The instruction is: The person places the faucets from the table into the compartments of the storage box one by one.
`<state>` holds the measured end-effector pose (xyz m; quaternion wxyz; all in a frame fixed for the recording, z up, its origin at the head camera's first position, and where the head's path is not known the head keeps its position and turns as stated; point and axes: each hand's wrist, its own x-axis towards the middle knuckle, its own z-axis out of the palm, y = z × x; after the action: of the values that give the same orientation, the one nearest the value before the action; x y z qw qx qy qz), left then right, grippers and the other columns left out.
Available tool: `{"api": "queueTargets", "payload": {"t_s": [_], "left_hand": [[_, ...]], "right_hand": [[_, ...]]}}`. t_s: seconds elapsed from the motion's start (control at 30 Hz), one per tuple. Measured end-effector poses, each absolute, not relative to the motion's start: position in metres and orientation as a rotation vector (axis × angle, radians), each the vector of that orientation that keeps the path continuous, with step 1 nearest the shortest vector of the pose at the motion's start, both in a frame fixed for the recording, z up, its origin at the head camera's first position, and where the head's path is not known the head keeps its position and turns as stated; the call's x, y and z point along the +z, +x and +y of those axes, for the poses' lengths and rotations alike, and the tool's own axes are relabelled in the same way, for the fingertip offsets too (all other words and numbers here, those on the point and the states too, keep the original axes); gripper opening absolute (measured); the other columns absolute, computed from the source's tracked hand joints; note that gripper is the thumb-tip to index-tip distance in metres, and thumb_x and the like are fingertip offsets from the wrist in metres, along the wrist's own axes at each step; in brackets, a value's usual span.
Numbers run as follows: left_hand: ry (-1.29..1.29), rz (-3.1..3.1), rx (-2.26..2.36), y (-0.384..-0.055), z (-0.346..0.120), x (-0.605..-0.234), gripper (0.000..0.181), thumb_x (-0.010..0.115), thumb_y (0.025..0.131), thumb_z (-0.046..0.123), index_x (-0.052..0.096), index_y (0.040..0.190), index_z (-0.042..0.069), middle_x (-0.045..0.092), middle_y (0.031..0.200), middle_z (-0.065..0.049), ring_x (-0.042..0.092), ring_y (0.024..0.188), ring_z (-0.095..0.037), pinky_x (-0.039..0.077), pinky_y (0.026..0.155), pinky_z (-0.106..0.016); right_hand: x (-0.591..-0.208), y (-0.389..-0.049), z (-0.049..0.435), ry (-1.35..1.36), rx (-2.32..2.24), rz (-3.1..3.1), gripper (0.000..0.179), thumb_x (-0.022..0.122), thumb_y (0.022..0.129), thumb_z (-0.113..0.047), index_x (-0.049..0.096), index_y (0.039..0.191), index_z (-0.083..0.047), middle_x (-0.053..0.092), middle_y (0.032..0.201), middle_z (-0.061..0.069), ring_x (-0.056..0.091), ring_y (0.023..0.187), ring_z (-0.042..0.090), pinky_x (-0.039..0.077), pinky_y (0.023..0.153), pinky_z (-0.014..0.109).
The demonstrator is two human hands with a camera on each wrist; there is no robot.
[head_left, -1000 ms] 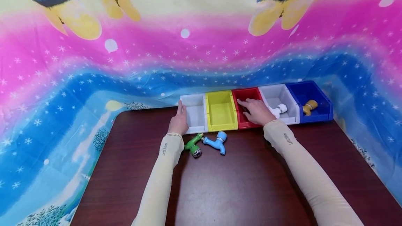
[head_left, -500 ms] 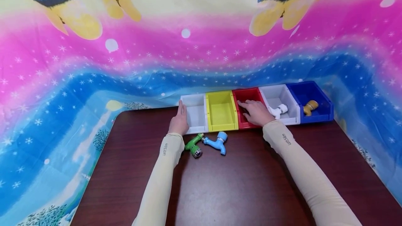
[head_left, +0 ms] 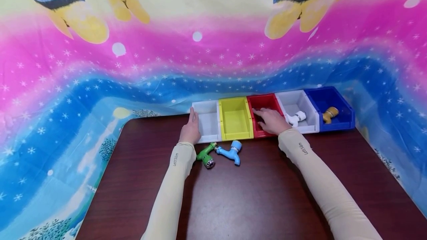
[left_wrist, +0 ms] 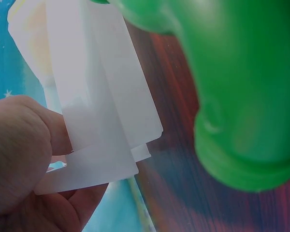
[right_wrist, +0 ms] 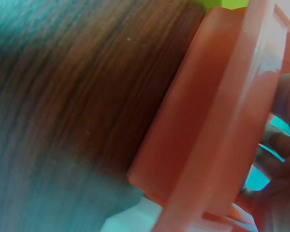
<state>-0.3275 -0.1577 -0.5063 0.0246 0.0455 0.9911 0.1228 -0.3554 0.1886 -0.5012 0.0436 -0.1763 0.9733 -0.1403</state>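
At the row's left end, my left hand (head_left: 190, 131) holds the side wall of a white bin (head_left: 207, 125). In the left wrist view, the thumb goes behind the white bin's front and the other fingers lie outside the wall. My right hand (head_left: 272, 120) reaches into a red bin (head_left: 263, 102), fingers spread toward its left wall, nothing visible in them. In the right wrist view, the red bin's front hides part of the fingers. A green faucet (head_left: 206, 155) and a light-blue faucet (head_left: 231, 153) lie on the table before the bins.
Between the hands stands a yellow bin (head_left: 236, 119). To the right, a second white bin (head_left: 293, 101) holds a white faucet (head_left: 296, 118), and a blue bin (head_left: 321, 99) holds a gold-coloured faucet (head_left: 330, 114). A patterned cloth (head_left: 160, 92) hangs behind the brown table (head_left: 250, 203).
The right hand and forearm have shifted very slightly left within the red bin. The left hand, bins and faucets have stayed where they were.
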Motion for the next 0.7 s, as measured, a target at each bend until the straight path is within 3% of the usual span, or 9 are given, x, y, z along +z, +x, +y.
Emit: {"api": "queueTargets", "payload": {"t_s": [0.27, 0.7], "left_hand": [[0.15, 3.074, 0.402, -0.3307, -0.1596, -0.5096, 0.085, 0.062, 0.093, -0.006, 0.019, 0.165, 0.002, -0.007, 0.176, -0.009, 0.052, 0.051, -0.021, 0.048, 0.055, -0.033], [0.156, 3.095, 0.382, -0.3292, -0.1586, -0.5105, 0.084, 0.061, 0.093, -0.007, 0.02, 0.165, 0.002, -0.005, 0.176, -0.01, 0.051, 0.051, -0.02, 0.047, 0.054, -0.033]], "right_hand": [[-0.5087, -0.3602, 0.1896, -0.502, -0.462, 2.957, 0.081, 0.079, 0.09, -0.017, 0.04, 0.161, -0.014, 0.05, 0.153, 0.023, 0.046, 0.141, 0.044, 0.045, 0.11, 0.061], [-0.5095, -0.3625, 0.1903, -0.53, -0.507, 2.94, 0.074, 0.078, 0.091, -0.015, 0.046, 0.157, -0.007, 0.051, 0.154, 0.022, 0.045, 0.143, 0.044, 0.042, 0.113, 0.061]]}}
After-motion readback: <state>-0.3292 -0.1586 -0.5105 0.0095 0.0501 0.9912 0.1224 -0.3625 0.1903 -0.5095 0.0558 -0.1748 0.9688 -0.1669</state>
